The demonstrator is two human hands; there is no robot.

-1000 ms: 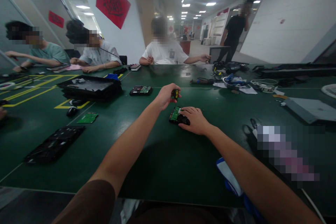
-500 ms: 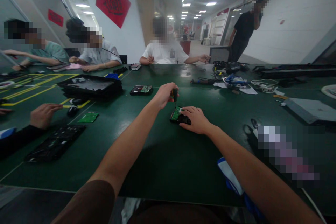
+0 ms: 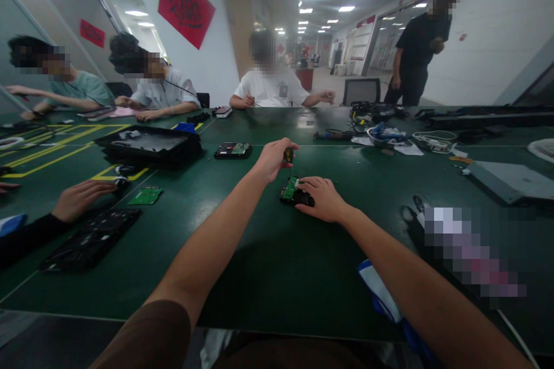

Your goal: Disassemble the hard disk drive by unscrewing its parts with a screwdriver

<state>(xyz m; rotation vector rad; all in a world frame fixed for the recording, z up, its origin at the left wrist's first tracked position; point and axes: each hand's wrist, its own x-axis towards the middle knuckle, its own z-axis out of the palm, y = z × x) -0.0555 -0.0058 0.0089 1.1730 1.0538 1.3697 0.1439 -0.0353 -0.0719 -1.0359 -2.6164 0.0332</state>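
Note:
My left hand (image 3: pixel 273 157) is closed around the dark green and yellow handle of a screwdriver (image 3: pixel 288 154), held upright. Its thin shaft points down to the far edge of a hard drive (image 3: pixel 286 199) with a green circuit board, which lies flat on the table. Whether the tip sits in a screw is too small to tell. My right hand (image 3: pixel 324 199) grips the drive from the right, fingers over the board and thumb along the near side, covering its right part.
Another hard drive (image 3: pixel 232 150) lies beyond my left forearm, near a black tray (image 3: pixel 149 144). A co-worker's hand (image 3: pixel 82 199) is at left by a green circuit board (image 3: pixel 146 195) and a black panel (image 3: pixel 93 239). Cables (image 3: pixel 376 112) and a grey device (image 3: pixel 511 179) lie right.
The screwdriver handle has turned in my left hand, which has shifted slightly. My right hand stays on the drive. The co-worker's hand moved right to a small black object; the standing person lowered a hand.

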